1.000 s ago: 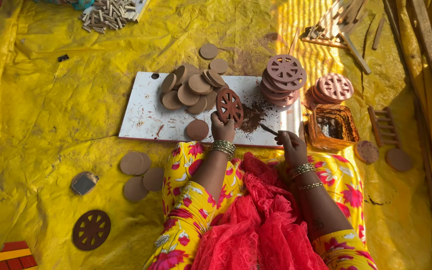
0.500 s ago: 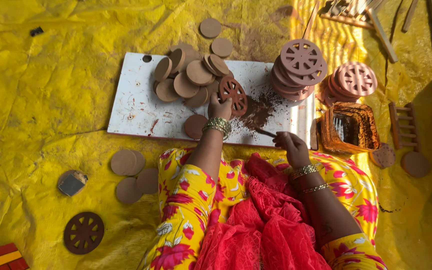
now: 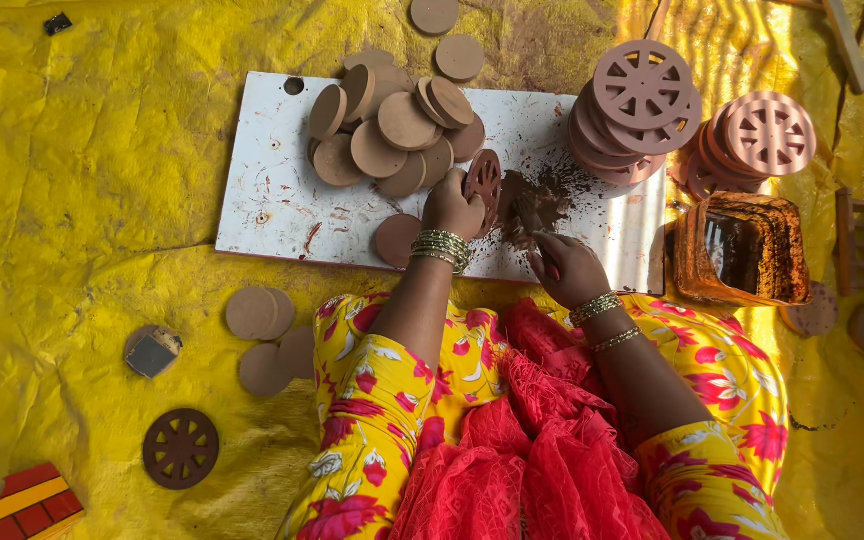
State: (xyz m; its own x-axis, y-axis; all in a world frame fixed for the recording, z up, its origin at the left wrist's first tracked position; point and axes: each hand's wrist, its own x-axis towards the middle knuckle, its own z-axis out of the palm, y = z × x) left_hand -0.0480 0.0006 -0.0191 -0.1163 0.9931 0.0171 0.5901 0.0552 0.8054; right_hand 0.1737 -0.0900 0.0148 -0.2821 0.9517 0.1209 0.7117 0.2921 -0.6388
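The left hand [image 3: 452,208] held a dark clay wheel [image 3: 483,183] on edge against the white board [image 3: 272,190], its fingers closed around the rim of the disc. The right hand [image 3: 567,265], at about four o'clock from the wheel, had its fingers pinched on a thin tool [image 3: 530,222] whose tip pointed toward the wheel's cut-outs; the tool itself was too small to tell apart clearly. Dark clay crumbs [image 3: 542,200] lay on the board just beside the wheel, at its three o'clock.

To carve cleanly, the wheel looked best kept steady with its lower edge resting on the board, so the soft spokes took no bending. The tool probably needed short, light strokes, with the crumbs cleared off so they did not press back into the face.

A heap of plain clay discs [image 3: 392,130] sat on the board at the wheel's ten o'clock. Two stacks of finished spoked wheels [image 3: 642,90] stood at one to two o'clock, and an orange tub [image 3: 742,250] of dark liquid stood at three o'clock on the yellow sheet [image 3: 82,180].
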